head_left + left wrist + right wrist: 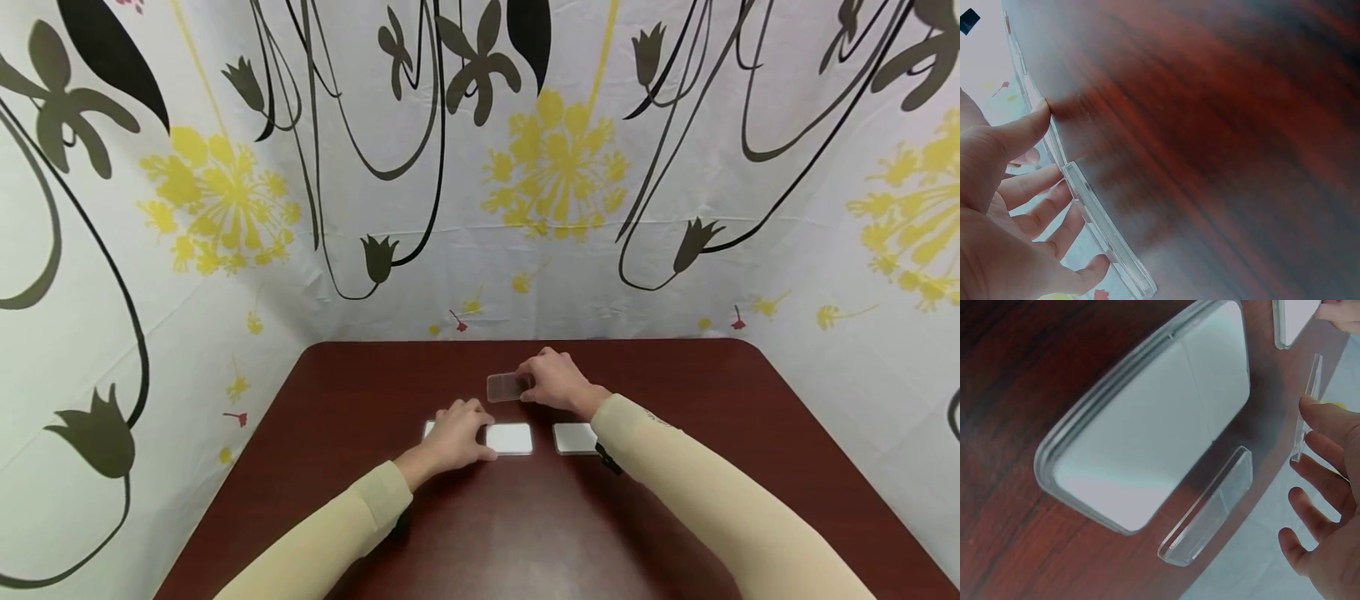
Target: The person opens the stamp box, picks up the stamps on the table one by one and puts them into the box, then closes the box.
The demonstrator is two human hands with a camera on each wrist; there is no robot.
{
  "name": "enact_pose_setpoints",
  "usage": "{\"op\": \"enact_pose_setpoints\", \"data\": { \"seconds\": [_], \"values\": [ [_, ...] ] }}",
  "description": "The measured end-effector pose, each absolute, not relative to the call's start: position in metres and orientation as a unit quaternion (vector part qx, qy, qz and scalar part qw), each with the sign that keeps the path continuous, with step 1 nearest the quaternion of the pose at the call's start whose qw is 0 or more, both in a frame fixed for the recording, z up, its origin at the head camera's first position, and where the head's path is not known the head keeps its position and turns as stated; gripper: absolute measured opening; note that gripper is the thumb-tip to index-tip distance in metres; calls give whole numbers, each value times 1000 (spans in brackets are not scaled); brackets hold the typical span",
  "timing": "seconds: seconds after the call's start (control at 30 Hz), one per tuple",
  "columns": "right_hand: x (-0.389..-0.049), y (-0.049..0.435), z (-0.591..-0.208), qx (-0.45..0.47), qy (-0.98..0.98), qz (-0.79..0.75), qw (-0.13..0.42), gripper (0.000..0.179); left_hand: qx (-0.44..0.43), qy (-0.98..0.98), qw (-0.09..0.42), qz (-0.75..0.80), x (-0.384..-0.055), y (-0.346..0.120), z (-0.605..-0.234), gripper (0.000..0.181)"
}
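My right hand (555,379) pinches a flat clear plastic lid (504,387) between thumb and fingers, above the table's far part. In the right wrist view the lid (1307,412) is seen edge-on. My left hand (453,437) holds the left end of the middle shallow clear case with a white inside (510,438), thumb at its near edge and fingers at the far one. Another such case (428,428) lies mostly hidden behind that hand; the left wrist view shows its clear side (1110,231). A third white case (573,438) lies partly under my right forearm.
A second clear lid (1210,512) lies on the table beyond the right-hand case (1154,419). The dark red-brown table (510,533) has rounded far corners, with a flower-printed curtain (480,208) behind it and along both sides.
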State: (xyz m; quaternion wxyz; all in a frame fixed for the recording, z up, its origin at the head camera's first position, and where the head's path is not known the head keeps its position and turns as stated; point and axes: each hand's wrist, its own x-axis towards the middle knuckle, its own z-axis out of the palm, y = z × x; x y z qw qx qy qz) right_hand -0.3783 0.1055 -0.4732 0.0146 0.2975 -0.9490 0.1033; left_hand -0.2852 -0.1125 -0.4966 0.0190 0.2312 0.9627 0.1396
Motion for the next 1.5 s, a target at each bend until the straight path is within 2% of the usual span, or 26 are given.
{"op": "enact_pose_setpoints", "data": {
  "seconds": [0.2, 1.1, 1.5],
  "values": [
    [-377, 102, -476, 284, -954, 93, -11, 36, 239, 960, 12, 144, -284, -114, -497, 57],
    [-382, 107, -489, 279, -955, 96, -24, 39, 241, 961, 10, 136, -283, -113, -496, 58],
    [-380, 105, -478, 321, -942, 94, 7, 44, 242, 963, 4, 117, -285, -114, -497, 65]
  ]
}}
